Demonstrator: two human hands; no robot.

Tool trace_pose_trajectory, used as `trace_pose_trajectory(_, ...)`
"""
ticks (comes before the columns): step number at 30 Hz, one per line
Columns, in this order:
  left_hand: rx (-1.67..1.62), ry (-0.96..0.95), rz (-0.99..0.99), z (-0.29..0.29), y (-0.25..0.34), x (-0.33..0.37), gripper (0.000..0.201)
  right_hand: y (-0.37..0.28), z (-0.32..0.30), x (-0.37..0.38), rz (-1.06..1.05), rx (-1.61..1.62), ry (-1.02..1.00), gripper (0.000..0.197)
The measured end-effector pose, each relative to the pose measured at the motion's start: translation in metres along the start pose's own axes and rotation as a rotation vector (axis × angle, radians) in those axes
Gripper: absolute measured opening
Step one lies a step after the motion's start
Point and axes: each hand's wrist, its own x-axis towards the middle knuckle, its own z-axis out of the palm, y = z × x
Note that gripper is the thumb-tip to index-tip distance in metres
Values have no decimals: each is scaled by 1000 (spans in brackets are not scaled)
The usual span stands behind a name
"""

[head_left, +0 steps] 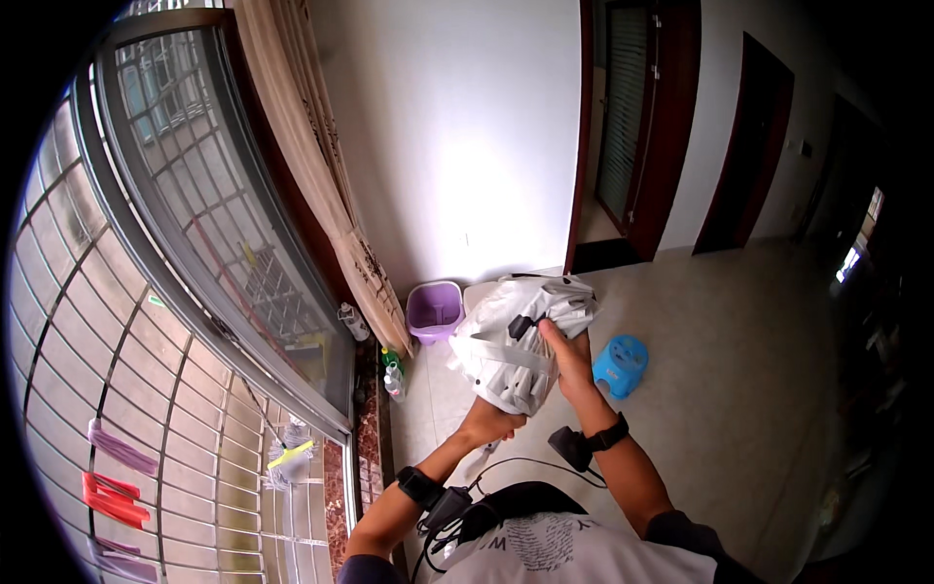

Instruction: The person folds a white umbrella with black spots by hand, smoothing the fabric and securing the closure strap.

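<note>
A bulky white bundle of shiny, crinkled sheet material [511, 355], with a band across it and a small black clip-like piece [520, 326] on its upper side, is held up in front of me. Its exact kind is hard to make out. My left hand [493, 422] grips the lower edge, its fingers partly hidden beneath. On the right side, my right hand [570, 358] holds the bundle with the thumb laid along the top near the black piece; the other fingers are out of sight underneath.
A purple plastic bucket [435, 310] stands by the wall behind the bundle. To the right is a blue stool [621, 366] on the tiled floor. Bottles [393, 380] line the sill beside the curtain [326, 185]. A barred window [185, 389] with a mop [290, 457] fills the left.
</note>
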Motion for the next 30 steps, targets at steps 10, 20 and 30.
trace_pose_trajectory(10,449,-125,598,-12,17,-1,56,-11,-4,10,159,334,157,26)
trace_pose_trajectory(20,-306,-309,-214,1,31,-3,28,-7,-26,-5,238,405,-16,34)
trace_pose_trajectory(30,772,172,236,-19,-11,16,49,20,-16,-6,428,460,-4,32)
